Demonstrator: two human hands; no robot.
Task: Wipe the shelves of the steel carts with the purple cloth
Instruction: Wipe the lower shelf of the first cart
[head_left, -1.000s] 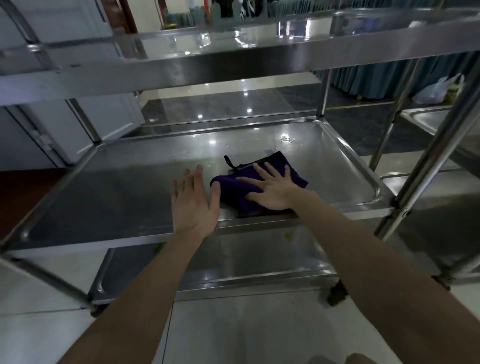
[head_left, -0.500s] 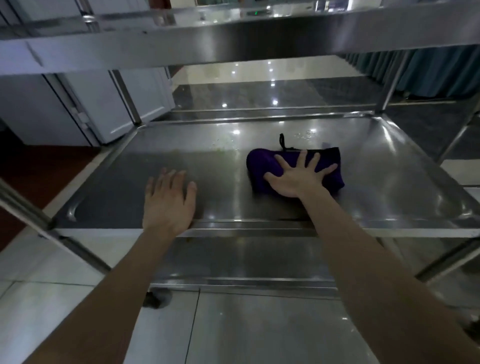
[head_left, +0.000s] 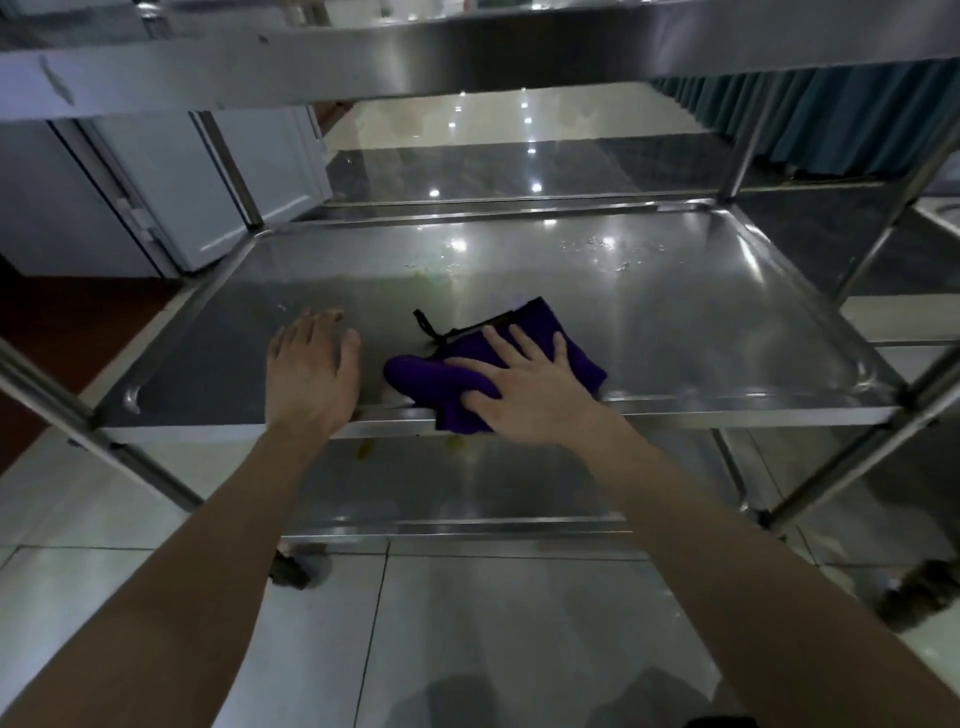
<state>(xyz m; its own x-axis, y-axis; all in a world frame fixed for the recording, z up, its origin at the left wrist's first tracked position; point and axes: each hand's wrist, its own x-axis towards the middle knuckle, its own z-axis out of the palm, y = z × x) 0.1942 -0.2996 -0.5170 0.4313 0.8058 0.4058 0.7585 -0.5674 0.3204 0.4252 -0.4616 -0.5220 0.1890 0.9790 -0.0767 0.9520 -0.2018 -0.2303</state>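
The purple cloth (head_left: 426, 376) lies bunched on the middle shelf (head_left: 649, 312) of the steel cart, at its front edge, with one fold hanging over the lip. My right hand (head_left: 524, 384) presses flat on the cloth, fingers spread. My left hand (head_left: 311, 371) rests flat on the bare shelf just left of the cloth, its heel on the front lip. A black loop tag sticks out from the cloth's far side. Water drops and a faint smear show toward the shelf's back.
The top shelf (head_left: 467, 57) spans overhead and the bottom shelf (head_left: 467, 488) lies under my wrists. Cart posts stand at the corners. A second cart's edge (head_left: 940, 218) shows at right. White cabinets (head_left: 171, 187) stand at left, teal curtains (head_left: 857, 119) at back right.
My right hand has dragged the cloth back toward the front edge and a little left, so part now hangs over the lip. My left hand stays planted on the shelf.
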